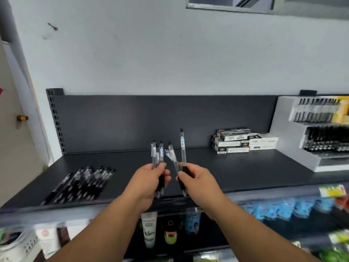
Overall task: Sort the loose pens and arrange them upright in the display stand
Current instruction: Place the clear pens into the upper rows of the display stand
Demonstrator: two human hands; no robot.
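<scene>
Pens (157, 154) are in three places at this moment: a small bundle stands up from the left hand (151, 178), a few more are in the right hand (196, 178), and a larger loose group (81, 184) lies flat near the front left corner of the dark shelf (226, 167). Both hands are above the front edge of the shelf, near its middle, close to each other but apart. The fingers of the left hand are curled round the black grip parts of its bundle. The right hand pinches its pens between thumb and fingers, and one pen stands higher than the others. The white display stand (294, 140) sits at the right end of the shelf against the back panel, well apart from the hands, with a stack of flat boxes (236, 142) just beside it. I judge that these pens are light and stiff, with smooth clear barrels that can slip against each other in a bundle. The black grip part near the tip is therefore the better place to hold, taking only a few at one time. The stand is cut off by the right edge of the view and blurred, so I cannot tell which slots are free. How many pens each hand holds is also unclear, and the labels cannot be read.
</scene>
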